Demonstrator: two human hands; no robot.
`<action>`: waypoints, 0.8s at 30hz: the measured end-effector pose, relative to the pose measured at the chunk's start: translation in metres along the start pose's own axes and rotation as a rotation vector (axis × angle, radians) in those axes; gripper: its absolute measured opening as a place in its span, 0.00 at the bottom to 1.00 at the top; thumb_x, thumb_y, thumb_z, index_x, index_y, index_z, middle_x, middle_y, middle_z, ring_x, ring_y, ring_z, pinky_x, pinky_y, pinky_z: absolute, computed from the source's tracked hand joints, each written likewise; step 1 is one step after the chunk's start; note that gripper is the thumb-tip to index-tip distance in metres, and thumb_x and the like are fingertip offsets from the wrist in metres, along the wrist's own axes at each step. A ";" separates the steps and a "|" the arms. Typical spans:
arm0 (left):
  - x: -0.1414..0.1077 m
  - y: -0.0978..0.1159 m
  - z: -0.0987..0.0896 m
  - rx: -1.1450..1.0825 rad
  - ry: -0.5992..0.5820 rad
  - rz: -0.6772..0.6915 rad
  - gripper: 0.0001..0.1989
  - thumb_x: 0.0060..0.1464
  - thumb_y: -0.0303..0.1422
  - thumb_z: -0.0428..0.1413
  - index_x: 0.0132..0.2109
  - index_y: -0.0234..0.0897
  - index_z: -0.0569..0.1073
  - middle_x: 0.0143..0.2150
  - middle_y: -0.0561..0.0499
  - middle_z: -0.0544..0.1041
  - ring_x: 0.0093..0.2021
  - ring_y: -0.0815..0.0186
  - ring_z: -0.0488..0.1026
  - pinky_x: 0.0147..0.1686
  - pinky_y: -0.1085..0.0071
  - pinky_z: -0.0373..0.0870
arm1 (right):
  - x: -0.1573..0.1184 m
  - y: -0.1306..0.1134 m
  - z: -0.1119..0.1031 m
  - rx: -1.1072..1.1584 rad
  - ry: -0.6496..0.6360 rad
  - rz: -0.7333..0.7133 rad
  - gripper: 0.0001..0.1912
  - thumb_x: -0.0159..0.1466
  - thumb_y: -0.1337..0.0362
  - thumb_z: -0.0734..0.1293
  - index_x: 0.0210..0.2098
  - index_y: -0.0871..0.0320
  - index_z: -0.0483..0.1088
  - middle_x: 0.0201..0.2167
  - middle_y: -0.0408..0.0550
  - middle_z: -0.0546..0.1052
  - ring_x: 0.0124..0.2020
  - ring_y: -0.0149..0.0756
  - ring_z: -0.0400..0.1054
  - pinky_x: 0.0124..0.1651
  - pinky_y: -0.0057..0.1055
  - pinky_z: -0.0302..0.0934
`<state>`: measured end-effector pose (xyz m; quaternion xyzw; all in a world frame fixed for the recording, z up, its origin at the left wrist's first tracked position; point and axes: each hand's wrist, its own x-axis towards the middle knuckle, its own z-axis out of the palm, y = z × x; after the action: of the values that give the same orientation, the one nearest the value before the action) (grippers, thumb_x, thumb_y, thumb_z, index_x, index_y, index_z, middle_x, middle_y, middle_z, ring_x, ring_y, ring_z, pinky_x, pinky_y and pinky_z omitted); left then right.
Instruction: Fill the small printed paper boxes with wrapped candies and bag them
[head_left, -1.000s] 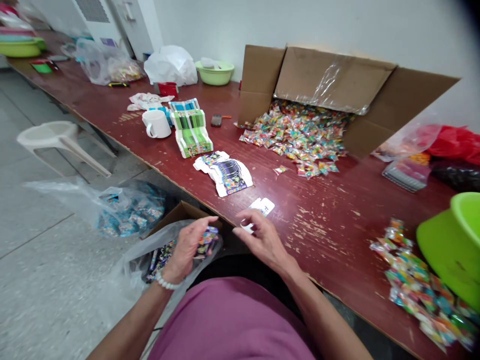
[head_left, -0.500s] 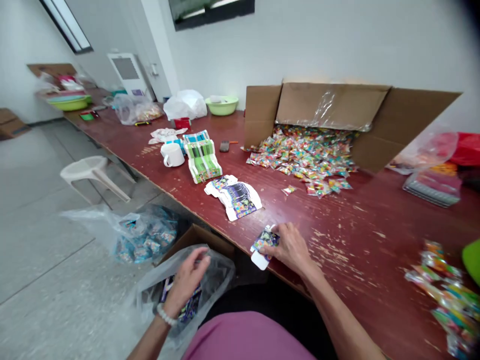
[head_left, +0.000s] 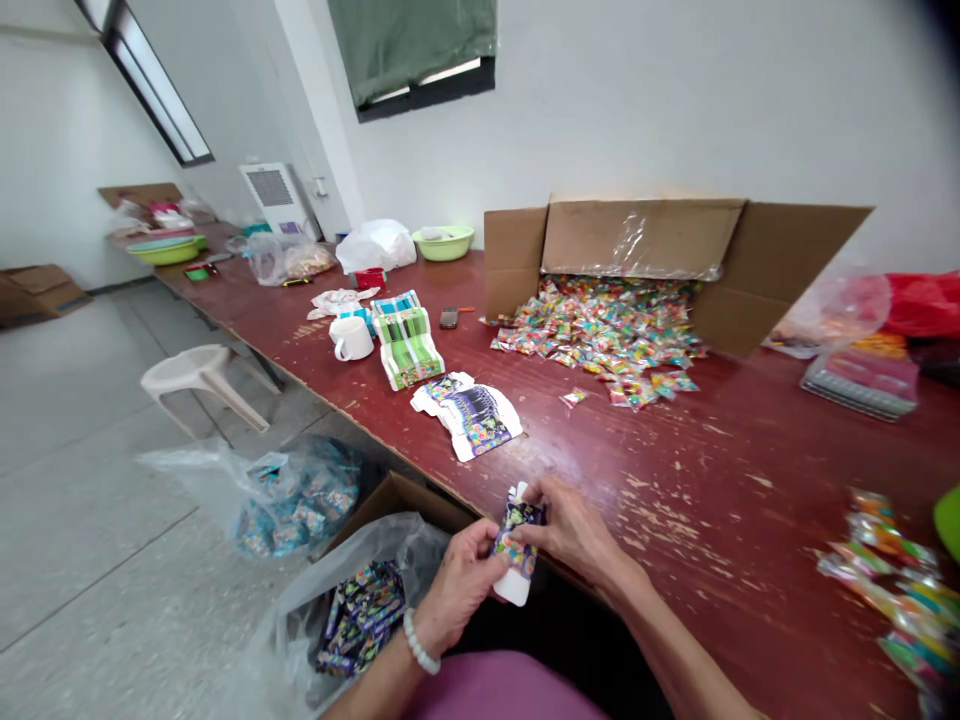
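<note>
Mug [head_left: 351, 339] left of carton stack [head_left: 480, 420], candies [head_left: 600, 335] spilling from box [head_left: 637, 240] behind

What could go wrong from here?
- The small printed carton is pinched by the left hand and right hand at the front edge of the table; a slip might drop it off the edge.
- It looks like thin card, so uneven finger pressure could crease it or bend its flaps.
- The white mug stands right beside the green printed cards; a careless reach there might knock it over.
</note>
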<state>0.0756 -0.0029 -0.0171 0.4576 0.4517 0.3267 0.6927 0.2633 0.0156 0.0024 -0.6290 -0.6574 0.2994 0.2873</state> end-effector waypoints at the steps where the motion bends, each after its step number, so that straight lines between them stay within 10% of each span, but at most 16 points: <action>1: -0.002 0.002 0.000 0.020 0.002 0.032 0.11 0.47 0.35 0.63 0.34 0.33 0.72 0.28 0.53 0.75 0.27 0.70 0.68 0.28 0.75 0.63 | 0.001 -0.001 -0.002 0.051 -0.006 -0.003 0.12 0.51 0.66 0.75 0.35 0.55 0.71 0.31 0.42 0.77 0.31 0.35 0.69 0.32 0.28 0.55; 6: -0.006 0.019 -0.004 0.036 -0.057 0.058 0.08 0.48 0.30 0.62 0.37 0.34 0.74 0.31 0.53 0.74 0.30 0.70 0.69 0.31 0.75 0.64 | -0.001 -0.009 -0.008 0.270 -0.074 -0.052 0.11 0.52 0.69 0.72 0.36 0.57 0.73 0.28 0.42 0.78 0.29 0.34 0.70 0.32 0.27 0.60; 12: -0.006 0.038 -0.013 -0.150 -0.518 -0.227 0.19 0.44 0.41 0.66 0.39 0.31 0.77 0.32 0.44 0.78 0.30 0.62 0.77 0.30 0.70 0.69 | -0.017 -0.040 -0.001 0.465 -0.118 -0.051 0.04 0.55 0.69 0.70 0.32 0.58 0.74 0.28 0.43 0.78 0.29 0.34 0.71 0.31 0.27 0.63; 24: -0.011 0.044 -0.006 0.127 -0.392 -0.180 0.13 0.40 0.32 0.66 0.35 0.33 0.75 0.22 0.54 0.74 0.18 0.69 0.71 0.19 0.75 0.68 | -0.035 -0.046 -0.014 0.333 -0.295 -0.240 0.06 0.60 0.68 0.67 0.35 0.54 0.66 0.24 0.36 0.71 0.24 0.28 0.63 0.27 0.24 0.54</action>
<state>0.0642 0.0059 0.0264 0.5129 0.3668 0.1393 0.7635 0.2457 -0.0201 0.0464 -0.4399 -0.7038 0.4557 0.3216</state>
